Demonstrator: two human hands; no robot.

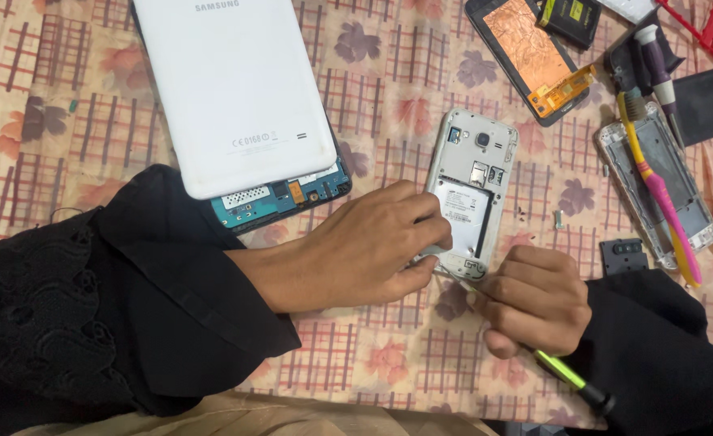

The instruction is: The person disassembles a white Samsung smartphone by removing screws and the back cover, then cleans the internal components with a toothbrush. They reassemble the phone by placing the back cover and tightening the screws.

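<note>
An opened smartphone (471, 190) lies back up on the patterned cloth, its battery bay and card slots bare. My left hand (372, 246) grips its lower left edge with thumb and fingers. My right hand (534, 300) is closed around a screwdriver with a green and black handle (578, 383). The metal tip points at the phone's lower corner and is mostly hidden by my fingers. Both sleeves are black.
A white tablet back cover (231, 89) rests on its exposed blue board (292, 198) at upper left. At right lie a phone frame (659, 182) with a pink and yellow toothbrush (667, 206) across it, a copper-backed screen panel (530, 52), a battery (570, 16), and small loose parts.
</note>
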